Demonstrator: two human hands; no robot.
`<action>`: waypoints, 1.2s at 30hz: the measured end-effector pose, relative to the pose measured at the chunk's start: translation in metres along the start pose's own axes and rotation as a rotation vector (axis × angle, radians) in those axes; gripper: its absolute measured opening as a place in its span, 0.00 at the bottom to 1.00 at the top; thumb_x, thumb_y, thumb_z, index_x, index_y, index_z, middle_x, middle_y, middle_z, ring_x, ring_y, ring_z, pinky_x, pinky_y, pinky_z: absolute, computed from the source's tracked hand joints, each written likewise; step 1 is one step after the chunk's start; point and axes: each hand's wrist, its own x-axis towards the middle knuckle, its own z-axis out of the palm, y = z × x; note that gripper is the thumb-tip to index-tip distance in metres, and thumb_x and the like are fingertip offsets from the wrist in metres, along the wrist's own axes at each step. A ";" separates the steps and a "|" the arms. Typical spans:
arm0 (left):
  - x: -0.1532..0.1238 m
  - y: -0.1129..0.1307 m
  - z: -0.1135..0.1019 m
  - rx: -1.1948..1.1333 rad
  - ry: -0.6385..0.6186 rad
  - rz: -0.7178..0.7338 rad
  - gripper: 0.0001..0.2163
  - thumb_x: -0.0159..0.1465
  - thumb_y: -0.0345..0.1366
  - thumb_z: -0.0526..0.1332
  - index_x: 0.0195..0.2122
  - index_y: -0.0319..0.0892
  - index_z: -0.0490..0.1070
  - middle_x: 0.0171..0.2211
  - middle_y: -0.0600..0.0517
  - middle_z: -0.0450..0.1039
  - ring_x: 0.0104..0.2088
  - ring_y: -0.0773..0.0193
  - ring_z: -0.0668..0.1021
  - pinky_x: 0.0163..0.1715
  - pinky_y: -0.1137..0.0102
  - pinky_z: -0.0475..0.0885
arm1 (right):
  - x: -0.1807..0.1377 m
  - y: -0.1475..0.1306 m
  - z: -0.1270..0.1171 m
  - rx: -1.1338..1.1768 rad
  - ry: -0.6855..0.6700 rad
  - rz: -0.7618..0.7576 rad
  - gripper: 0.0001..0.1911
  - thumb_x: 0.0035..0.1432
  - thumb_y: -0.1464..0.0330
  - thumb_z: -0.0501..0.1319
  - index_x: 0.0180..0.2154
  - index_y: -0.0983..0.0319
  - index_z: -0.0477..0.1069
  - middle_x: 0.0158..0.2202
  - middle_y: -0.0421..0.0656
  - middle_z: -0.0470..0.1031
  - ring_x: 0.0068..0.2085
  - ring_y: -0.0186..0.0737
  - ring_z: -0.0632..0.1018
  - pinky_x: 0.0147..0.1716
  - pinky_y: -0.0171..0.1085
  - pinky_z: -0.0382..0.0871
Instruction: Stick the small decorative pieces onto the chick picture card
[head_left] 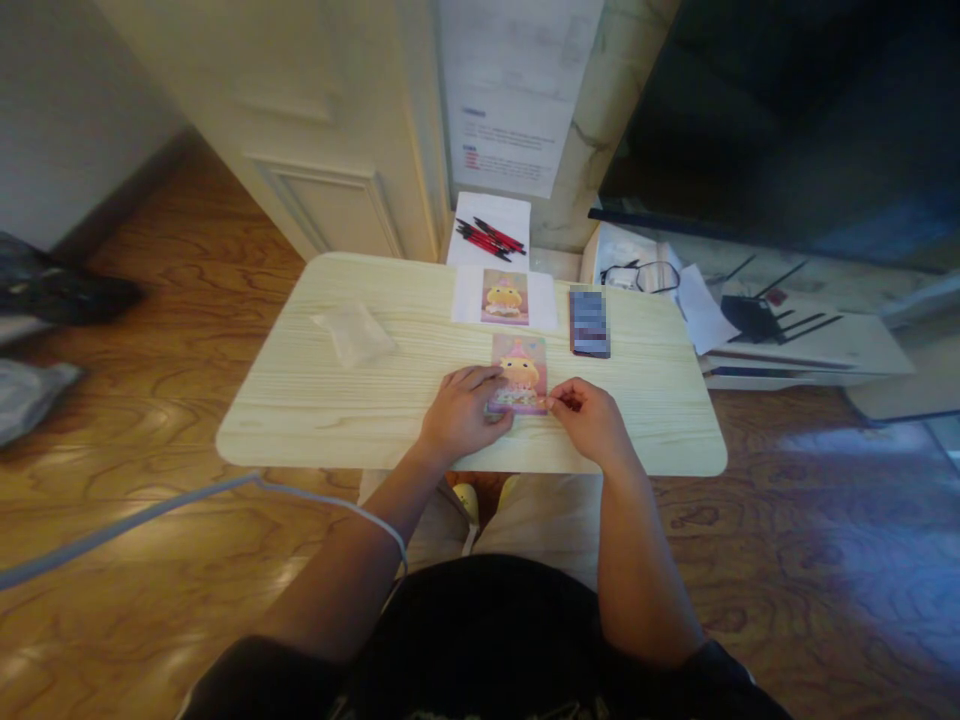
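A small picture card (pixel 521 362) with a yellow cartoon figure in a pink party hat lies on the light wooden table (pixel 300 400) in front of me. My left hand (pixel 466 410) rests on its left edge, fingers stretched over the lower part and thumb along the bottom. At the card's lower right corner, my right hand (pixel 589 415) has thumb and forefinger pinched together. Whatever sits between those fingertips is too small to make out. Just beyond the card, a similar printed picture (pixel 505 297) lies on a white sheet (pixel 466 295).
A phone (pixel 590 322) lies at the right rear, and a crumpled translucent plastic bag (pixel 356 335) at the left. Several red and black pens (pixel 489 238) rest on white paper behind the table. Glasses (pixel 641 276) and a black router (pixel 752 318) are farther right. A grey cable (pixel 187 497) crosses my left forearm.
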 end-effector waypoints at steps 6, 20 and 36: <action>-0.001 -0.005 0.001 -0.053 0.029 0.042 0.14 0.66 0.42 0.63 0.52 0.48 0.78 0.53 0.49 0.78 0.54 0.53 0.76 0.55 0.55 0.69 | 0.001 0.003 0.013 0.143 -0.003 0.010 0.07 0.58 0.63 0.67 0.37 0.59 0.76 0.36 0.42 0.82 0.36 0.40 0.80 0.39 0.39 0.73; -0.004 -0.010 0.004 -0.091 0.074 0.080 0.10 0.67 0.43 0.64 0.46 0.49 0.80 0.45 0.51 0.80 0.47 0.56 0.77 0.52 0.56 0.69 | 0.007 -0.004 0.043 0.167 -0.033 -0.010 0.06 0.58 0.65 0.67 0.38 0.58 0.78 0.37 0.42 0.83 0.38 0.42 0.82 0.42 0.41 0.76; -0.001 -0.009 0.004 -0.003 0.068 -0.101 0.19 0.56 0.27 0.60 0.50 0.45 0.73 0.47 0.48 0.79 0.51 0.50 0.76 0.54 0.54 0.69 | 0.015 -0.021 0.051 -0.176 -0.044 -0.199 0.11 0.63 0.73 0.63 0.43 0.56 0.81 0.44 0.42 0.84 0.44 0.43 0.82 0.49 0.41 0.74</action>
